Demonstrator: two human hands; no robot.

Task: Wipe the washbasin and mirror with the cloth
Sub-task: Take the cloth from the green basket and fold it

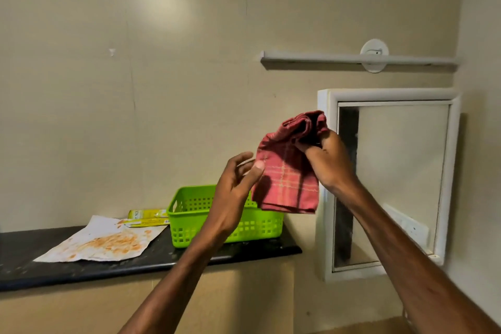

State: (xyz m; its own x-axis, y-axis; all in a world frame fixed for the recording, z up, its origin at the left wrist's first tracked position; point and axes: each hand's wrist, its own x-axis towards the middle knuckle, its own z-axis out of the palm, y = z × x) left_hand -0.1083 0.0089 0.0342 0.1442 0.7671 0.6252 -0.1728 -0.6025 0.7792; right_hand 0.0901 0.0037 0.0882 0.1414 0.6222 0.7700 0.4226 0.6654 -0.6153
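Note:
A red checked cloth (287, 171) hangs bunched in front of me, just left of the white-framed mirror (401, 171) on the wall. My right hand (328, 160) grips the cloth's gathered top. My left hand (235, 195) is raised at the cloth's left edge, thumb touching the fabric, fingers spread. The washbasin is out of view.
A black counter (81, 266) runs along the left wall and carries a green plastic basket (217, 228), a stained sheet of paper (103, 244) and a yellow packet (147, 215). A white rail (352, 58) is fixed above the mirror.

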